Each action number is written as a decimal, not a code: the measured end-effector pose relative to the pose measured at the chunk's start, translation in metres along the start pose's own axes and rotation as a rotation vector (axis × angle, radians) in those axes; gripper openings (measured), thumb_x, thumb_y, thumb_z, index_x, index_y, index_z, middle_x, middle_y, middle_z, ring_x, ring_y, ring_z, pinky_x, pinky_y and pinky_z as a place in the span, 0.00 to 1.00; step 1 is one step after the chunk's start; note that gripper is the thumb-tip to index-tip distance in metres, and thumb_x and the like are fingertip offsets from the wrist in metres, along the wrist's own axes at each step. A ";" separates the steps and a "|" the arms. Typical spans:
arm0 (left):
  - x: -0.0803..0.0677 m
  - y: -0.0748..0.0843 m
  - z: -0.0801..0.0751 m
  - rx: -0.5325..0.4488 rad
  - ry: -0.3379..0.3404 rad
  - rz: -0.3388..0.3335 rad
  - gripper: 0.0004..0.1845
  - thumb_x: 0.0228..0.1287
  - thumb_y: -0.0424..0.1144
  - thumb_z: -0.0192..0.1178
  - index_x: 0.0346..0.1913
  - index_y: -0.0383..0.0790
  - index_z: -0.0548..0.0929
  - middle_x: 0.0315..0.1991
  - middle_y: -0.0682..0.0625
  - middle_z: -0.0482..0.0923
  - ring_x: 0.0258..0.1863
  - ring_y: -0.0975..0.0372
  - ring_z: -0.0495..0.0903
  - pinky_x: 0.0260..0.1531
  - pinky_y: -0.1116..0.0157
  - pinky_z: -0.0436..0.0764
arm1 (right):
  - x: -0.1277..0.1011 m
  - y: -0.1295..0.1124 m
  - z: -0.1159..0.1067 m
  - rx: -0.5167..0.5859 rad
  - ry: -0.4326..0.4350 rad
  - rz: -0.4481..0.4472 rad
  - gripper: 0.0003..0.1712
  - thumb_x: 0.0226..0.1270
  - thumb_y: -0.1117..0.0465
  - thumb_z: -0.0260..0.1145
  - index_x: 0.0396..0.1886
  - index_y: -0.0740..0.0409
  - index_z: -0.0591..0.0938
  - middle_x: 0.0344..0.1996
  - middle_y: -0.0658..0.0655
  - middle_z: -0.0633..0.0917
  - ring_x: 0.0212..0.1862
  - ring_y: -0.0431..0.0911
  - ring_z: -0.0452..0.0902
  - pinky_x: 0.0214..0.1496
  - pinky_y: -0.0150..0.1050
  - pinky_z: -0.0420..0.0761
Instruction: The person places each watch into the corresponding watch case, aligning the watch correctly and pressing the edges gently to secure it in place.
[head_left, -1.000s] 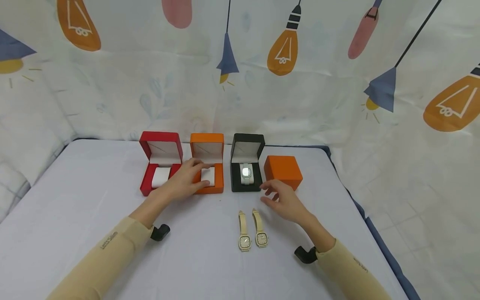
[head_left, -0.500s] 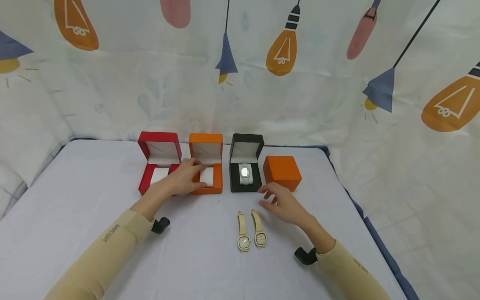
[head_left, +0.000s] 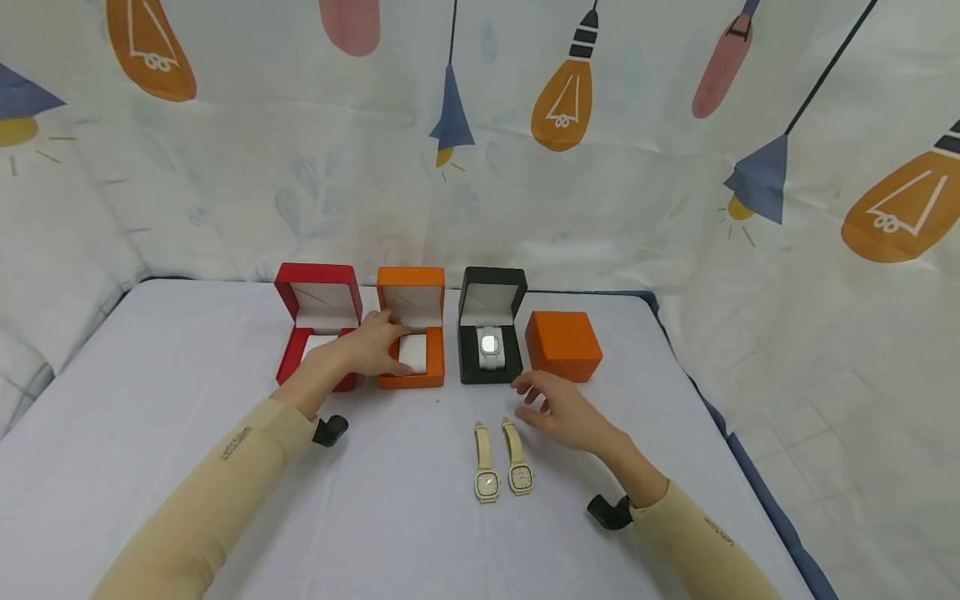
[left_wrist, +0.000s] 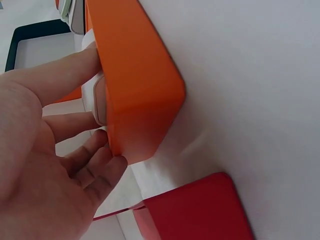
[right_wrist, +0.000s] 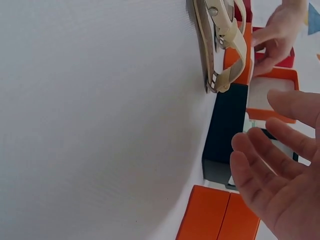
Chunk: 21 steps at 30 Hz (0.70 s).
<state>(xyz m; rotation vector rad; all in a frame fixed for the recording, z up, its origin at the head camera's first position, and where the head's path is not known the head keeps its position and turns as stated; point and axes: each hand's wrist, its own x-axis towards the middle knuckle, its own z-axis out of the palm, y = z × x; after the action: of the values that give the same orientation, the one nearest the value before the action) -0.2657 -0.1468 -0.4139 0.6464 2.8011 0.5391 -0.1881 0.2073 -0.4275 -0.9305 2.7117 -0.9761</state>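
Observation:
An orange watch box (head_left: 412, 382) stands with its lid up, a white watch cushion (head_left: 413, 354) inside. My left hand (head_left: 367, 346) pinches this cushion between thumb and index finger. In the left wrist view the other fingers curl against the box's orange side (left_wrist: 137, 80). My right hand (head_left: 562, 412) hovers over the table with loosely bent fingers, holding nothing. Two cream watches (head_left: 487, 483) lie in front of it, straps pointing away. Nearest its fingertips are a dark watch box (head_left: 471, 375), lid up, with a pale watch (head_left: 491, 346) on its cushion, and a closed orange box (head_left: 564, 346).
Left of the orange box is a red watch box (head_left: 318, 273), lid raised, its white cushion partly hidden by the left hand. The boxes stand in a row near the far edge of the white-covered table (head_left: 375, 517). A patterned curtain (head_left: 360, 167) hangs behind.
My left hand and forearm have shifted slightly forward and right, thumb staying at the cushion. My right hand has drifted slightly toward me. The boxes and watches have kept their places.

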 end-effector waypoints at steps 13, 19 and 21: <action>0.004 0.000 -0.002 0.031 -0.040 -0.009 0.40 0.60 0.50 0.74 0.68 0.29 0.73 0.65 0.32 0.65 0.64 0.42 0.61 0.65 0.43 0.71 | -0.004 0.001 0.001 0.011 -0.058 0.025 0.20 0.72 0.64 0.69 0.61 0.62 0.79 0.50 0.57 0.84 0.50 0.50 0.79 0.51 0.48 0.84; 0.003 0.001 -0.001 0.048 -0.041 0.013 0.42 0.62 0.50 0.72 0.70 0.27 0.68 0.69 0.30 0.61 0.67 0.41 0.59 0.68 0.42 0.67 | -0.005 0.001 0.002 -0.007 -0.061 0.042 0.21 0.71 0.63 0.70 0.61 0.61 0.79 0.50 0.56 0.84 0.49 0.47 0.79 0.50 0.46 0.84; 0.003 0.001 0.000 0.052 -0.033 0.022 0.43 0.62 0.50 0.72 0.70 0.26 0.66 0.70 0.29 0.60 0.68 0.40 0.58 0.69 0.41 0.65 | -0.005 0.001 0.003 -0.013 -0.061 0.046 0.21 0.71 0.63 0.70 0.61 0.61 0.79 0.50 0.56 0.84 0.49 0.47 0.78 0.50 0.46 0.84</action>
<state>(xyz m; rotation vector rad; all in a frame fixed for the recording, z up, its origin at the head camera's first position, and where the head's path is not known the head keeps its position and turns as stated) -0.2681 -0.1447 -0.4135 0.6905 2.7882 0.4560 -0.1839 0.2098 -0.4310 -0.8802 2.6799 -0.9079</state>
